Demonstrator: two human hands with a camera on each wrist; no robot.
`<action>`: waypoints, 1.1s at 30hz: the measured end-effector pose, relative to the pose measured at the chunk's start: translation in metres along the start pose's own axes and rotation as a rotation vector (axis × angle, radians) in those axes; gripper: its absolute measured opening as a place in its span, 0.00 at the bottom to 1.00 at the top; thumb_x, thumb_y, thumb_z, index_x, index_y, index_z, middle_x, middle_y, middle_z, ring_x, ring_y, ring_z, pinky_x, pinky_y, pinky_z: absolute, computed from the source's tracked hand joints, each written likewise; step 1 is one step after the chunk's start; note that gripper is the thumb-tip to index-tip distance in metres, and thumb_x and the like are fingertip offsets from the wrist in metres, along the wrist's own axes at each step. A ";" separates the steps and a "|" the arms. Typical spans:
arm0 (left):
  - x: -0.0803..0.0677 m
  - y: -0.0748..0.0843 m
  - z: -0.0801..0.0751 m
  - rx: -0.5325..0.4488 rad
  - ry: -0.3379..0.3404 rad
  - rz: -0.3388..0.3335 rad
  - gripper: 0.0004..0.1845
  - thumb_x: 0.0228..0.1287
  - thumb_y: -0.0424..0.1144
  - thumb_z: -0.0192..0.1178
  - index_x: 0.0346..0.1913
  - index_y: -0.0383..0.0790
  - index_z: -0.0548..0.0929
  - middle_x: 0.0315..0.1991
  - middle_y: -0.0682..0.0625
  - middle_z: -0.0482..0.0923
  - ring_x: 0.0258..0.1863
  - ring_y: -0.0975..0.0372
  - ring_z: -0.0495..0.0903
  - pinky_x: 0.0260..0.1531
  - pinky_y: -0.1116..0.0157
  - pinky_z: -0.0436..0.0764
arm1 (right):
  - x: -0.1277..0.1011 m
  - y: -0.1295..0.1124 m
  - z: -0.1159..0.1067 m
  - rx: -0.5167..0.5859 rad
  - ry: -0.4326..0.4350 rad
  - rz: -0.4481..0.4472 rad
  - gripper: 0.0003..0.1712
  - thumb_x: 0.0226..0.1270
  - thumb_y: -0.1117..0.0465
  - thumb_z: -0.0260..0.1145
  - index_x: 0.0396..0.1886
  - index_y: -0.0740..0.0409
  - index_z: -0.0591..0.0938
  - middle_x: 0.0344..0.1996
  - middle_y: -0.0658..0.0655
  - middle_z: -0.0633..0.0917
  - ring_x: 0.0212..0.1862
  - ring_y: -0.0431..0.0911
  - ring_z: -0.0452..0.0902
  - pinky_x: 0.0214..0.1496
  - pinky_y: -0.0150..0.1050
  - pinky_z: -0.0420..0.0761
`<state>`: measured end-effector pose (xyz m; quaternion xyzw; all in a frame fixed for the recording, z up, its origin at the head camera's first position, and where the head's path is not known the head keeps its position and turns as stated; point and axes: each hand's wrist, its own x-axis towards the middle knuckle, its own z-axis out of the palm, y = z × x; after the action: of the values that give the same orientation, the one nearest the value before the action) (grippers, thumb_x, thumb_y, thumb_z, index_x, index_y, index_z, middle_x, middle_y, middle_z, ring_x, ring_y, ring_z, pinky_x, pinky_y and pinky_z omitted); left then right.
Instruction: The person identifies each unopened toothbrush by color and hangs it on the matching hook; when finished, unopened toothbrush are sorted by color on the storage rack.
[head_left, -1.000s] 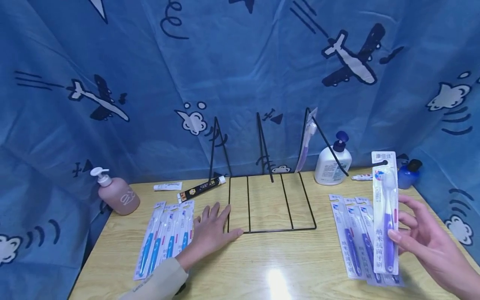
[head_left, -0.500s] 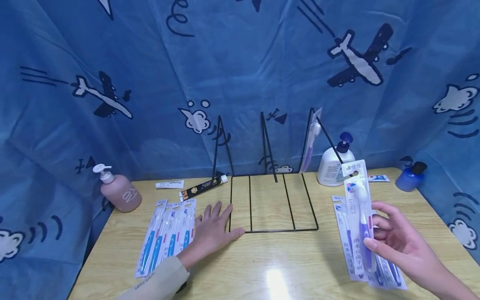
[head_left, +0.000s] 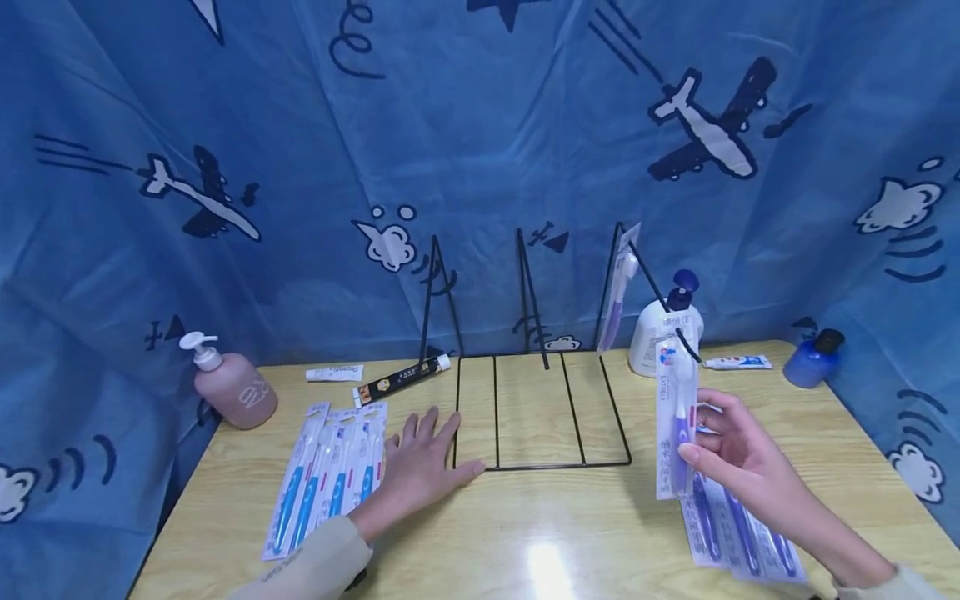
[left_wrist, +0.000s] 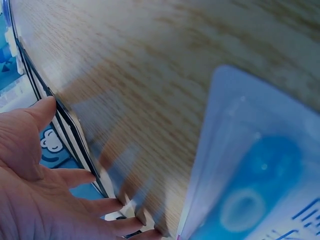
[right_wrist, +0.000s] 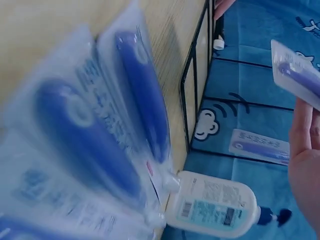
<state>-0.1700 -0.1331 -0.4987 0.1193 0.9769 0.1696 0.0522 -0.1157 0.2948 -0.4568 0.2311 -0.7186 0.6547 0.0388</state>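
A pink pump bottle (head_left: 232, 387) of smooth plastic stands at the far left of the pale wood-grain table (head_left: 540, 542), well to the left of the left hand (head_left: 420, 468). Just beside that hand's little-finger side lie blue toothbrushes in flat, glossy packs (head_left: 326, 475), side by side; beyond its fingertips lie a small white tube (head_left: 335, 372) and a black tube (head_left: 401, 378). The left hand rests flat on the table, fingers straight and spread, its thumb tip touching the front corner of a thin black wire rack (head_left: 543, 408). The rack's flat base is split into three bays, all showing bare wood; one packed purple toothbrush (head_left: 617, 287) leans against its rightmost upright. To the right, the right hand (head_left: 738, 454) pinches another packed purple toothbrush (head_left: 675, 417) between thumb and fingers, held upright above the table near the rack's right edge. Under that hand lie more purple toothbrush packs (head_left: 738, 521), fanned flat. Behind it stand a white pump bottle (head_left: 660, 333) with a dark blue cap, a small white tube (head_left: 738, 362) and a round blue bottle (head_left: 813, 360). Compared with a second ago, the held pack has moved left and lower, toward the rack; the left hand has stayed put.
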 end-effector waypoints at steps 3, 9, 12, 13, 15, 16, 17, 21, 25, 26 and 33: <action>-0.002 -0.002 0.002 -0.004 -0.003 0.004 0.49 0.71 0.70 0.65 0.84 0.41 0.69 0.84 0.31 0.58 0.80 0.29 0.55 0.70 0.22 0.57 | 0.019 0.009 0.006 0.020 0.007 -0.035 0.35 0.77 0.84 0.57 0.76 0.55 0.69 0.54 0.49 0.86 0.53 0.41 0.89 0.47 0.33 0.88; -0.002 -0.002 0.005 -0.006 0.006 0.008 0.49 0.72 0.70 0.65 0.84 0.41 0.69 0.83 0.31 0.58 0.80 0.29 0.56 0.69 0.22 0.57 | 0.065 0.025 0.008 0.013 0.006 -0.049 0.30 0.80 0.80 0.59 0.75 0.58 0.70 0.53 0.49 0.87 0.55 0.41 0.88 0.50 0.32 0.87; -0.002 -0.001 0.006 -0.010 -0.003 0.010 0.49 0.72 0.70 0.64 0.84 0.41 0.68 0.83 0.31 0.58 0.80 0.29 0.55 0.70 0.22 0.57 | 0.085 0.030 0.006 -0.032 0.049 -0.003 0.25 0.83 0.74 0.62 0.73 0.56 0.72 0.52 0.49 0.88 0.53 0.40 0.87 0.51 0.32 0.87; -0.002 0.000 0.006 -0.011 -0.004 0.012 0.49 0.72 0.70 0.64 0.84 0.41 0.68 0.83 0.31 0.57 0.80 0.29 0.55 0.70 0.22 0.56 | 0.091 0.032 0.005 -0.048 0.068 0.013 0.23 0.83 0.72 0.62 0.72 0.55 0.73 0.51 0.49 0.88 0.52 0.40 0.87 0.51 0.32 0.87; -0.002 0.000 0.005 -0.004 -0.004 0.013 0.49 0.72 0.70 0.64 0.84 0.42 0.68 0.84 0.31 0.57 0.80 0.29 0.55 0.70 0.22 0.56 | 0.101 0.035 0.003 -0.070 0.109 0.038 0.21 0.84 0.68 0.64 0.70 0.54 0.73 0.51 0.49 0.87 0.51 0.41 0.86 0.51 0.32 0.86; -0.001 0.000 0.005 0.002 -0.002 0.014 0.49 0.72 0.70 0.64 0.84 0.41 0.68 0.84 0.31 0.57 0.80 0.29 0.55 0.70 0.22 0.56 | 0.106 0.036 0.002 -0.085 0.127 0.048 0.20 0.84 0.67 0.65 0.69 0.53 0.73 0.50 0.49 0.87 0.51 0.41 0.86 0.51 0.32 0.86; -0.001 0.000 0.004 0.007 0.001 0.014 0.49 0.72 0.70 0.64 0.84 0.42 0.68 0.84 0.31 0.57 0.80 0.29 0.55 0.70 0.22 0.56 | 0.111 0.037 0.001 -0.093 0.142 0.053 0.20 0.84 0.66 0.65 0.69 0.53 0.73 0.49 0.49 0.87 0.51 0.41 0.85 0.52 0.31 0.85; -0.001 -0.001 0.004 0.015 0.007 0.015 0.49 0.72 0.70 0.63 0.84 0.42 0.68 0.84 0.32 0.57 0.80 0.29 0.55 0.71 0.23 0.56 | 0.123 0.041 -0.001 -0.138 0.203 0.039 0.22 0.82 0.67 0.67 0.68 0.56 0.73 0.47 0.49 0.85 0.50 0.41 0.82 0.51 0.28 0.81; -0.001 -0.001 0.003 0.012 0.002 0.013 0.50 0.72 0.71 0.63 0.85 0.42 0.67 0.84 0.32 0.56 0.81 0.29 0.54 0.71 0.23 0.56 | 0.126 0.037 -0.002 -0.167 0.243 0.012 0.24 0.81 0.67 0.67 0.70 0.64 0.72 0.53 0.53 0.83 0.55 0.42 0.80 0.58 0.28 0.78; -0.001 -0.002 0.003 0.010 0.001 0.012 0.50 0.72 0.71 0.63 0.85 0.42 0.67 0.84 0.32 0.56 0.81 0.29 0.54 0.71 0.23 0.56 | 0.125 0.035 -0.002 -0.168 0.250 0.008 0.24 0.82 0.66 0.67 0.71 0.66 0.71 0.56 0.54 0.82 0.57 0.42 0.79 0.61 0.28 0.77; -0.001 -0.002 0.001 0.021 -0.003 0.002 0.50 0.72 0.71 0.63 0.85 0.42 0.67 0.84 0.31 0.57 0.81 0.29 0.54 0.71 0.23 0.56 | 0.111 0.019 -0.010 -0.176 0.255 -0.015 0.25 0.84 0.64 0.65 0.74 0.58 0.71 0.64 0.58 0.82 0.65 0.41 0.80 0.67 0.26 0.73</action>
<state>-0.1693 -0.1351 -0.4999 0.1210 0.9784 0.1591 0.0525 -0.2238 0.2739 -0.4329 0.1470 -0.7608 0.6130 0.1546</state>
